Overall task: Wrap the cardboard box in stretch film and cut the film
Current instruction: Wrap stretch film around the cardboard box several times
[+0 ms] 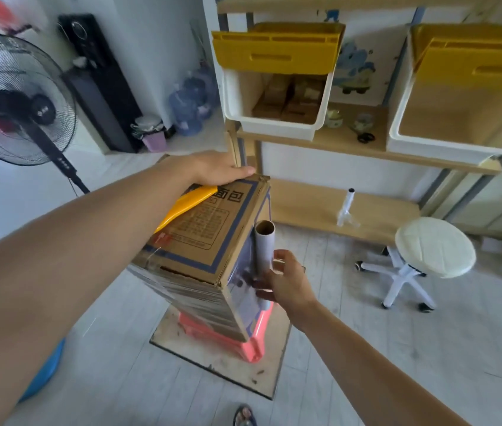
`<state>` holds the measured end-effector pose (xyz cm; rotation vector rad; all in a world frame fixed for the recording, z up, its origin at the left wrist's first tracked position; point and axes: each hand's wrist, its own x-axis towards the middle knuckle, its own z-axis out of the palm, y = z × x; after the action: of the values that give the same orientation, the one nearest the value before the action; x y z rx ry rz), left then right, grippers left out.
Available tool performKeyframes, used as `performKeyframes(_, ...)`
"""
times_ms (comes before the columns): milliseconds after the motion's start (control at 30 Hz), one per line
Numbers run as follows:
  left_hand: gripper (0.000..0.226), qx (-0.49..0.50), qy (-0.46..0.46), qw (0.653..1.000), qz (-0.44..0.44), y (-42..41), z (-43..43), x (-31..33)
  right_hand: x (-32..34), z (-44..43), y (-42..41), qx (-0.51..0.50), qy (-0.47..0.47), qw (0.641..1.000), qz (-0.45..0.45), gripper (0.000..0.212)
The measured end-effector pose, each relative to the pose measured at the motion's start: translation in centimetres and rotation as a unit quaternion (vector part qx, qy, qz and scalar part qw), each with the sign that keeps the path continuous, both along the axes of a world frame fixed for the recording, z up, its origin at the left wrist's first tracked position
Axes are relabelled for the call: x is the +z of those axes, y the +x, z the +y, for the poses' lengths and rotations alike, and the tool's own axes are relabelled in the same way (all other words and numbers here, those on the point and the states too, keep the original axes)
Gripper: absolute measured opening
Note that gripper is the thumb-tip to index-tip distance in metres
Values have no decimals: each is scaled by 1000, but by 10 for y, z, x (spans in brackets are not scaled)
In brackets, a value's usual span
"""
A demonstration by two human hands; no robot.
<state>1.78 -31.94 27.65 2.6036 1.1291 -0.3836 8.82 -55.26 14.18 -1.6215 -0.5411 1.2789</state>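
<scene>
Looking down from the head camera, a cardboard box [200, 238] stands on a pink stool [243, 336] over a board on the floor. Clear film already bands its sides. The left hand [215, 169] lies flat and open on the box's far top edge, steadying it beside a yellow plastic piece [185, 207]. The right hand [286, 284] is closed around a stretch film roll [264, 250], held upright against the box's right face. Wrapping appears to be under way. Next, the roll likely needs carrying around the near corner under tension; scissors [365, 137] wait on the shelf [351, 149] behind.
</scene>
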Motion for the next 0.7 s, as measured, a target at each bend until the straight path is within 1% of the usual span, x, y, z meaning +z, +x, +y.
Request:
performKeyframes(67,73,-2,0,1000,-2,-1,-1,0,2,4,1,18,-1,999,-48,29)
performKeyframes(133,74,-1,-1,1000,5,0,-1,0,3,6,5,38,5,990,-137,36)
performKeyframes(200,72,6,-13,1000,10,1,-2,2,2,9,11,36,8,980,-196,45)
performKeyframes(333,69,27,-17,999,23,3,-5,5,-2,20,30,4,15,965,-262,38)
performKeyframes(400,69,45,-22,998,37,6,-6,6,-7,26,40,24,11,961,-277,28)
performKeyframes(500,71,78,-29,995,53,8,-8,9,-14,33,50,71,8,962,-264,17)
performKeyframes(633,71,142,-29,988,51,12,-13,10,-15,45,68,122,3,963,-241,27)
performKeyframes(700,72,164,-16,985,46,14,-15,8,-16,47,77,144,18,958,-249,35)
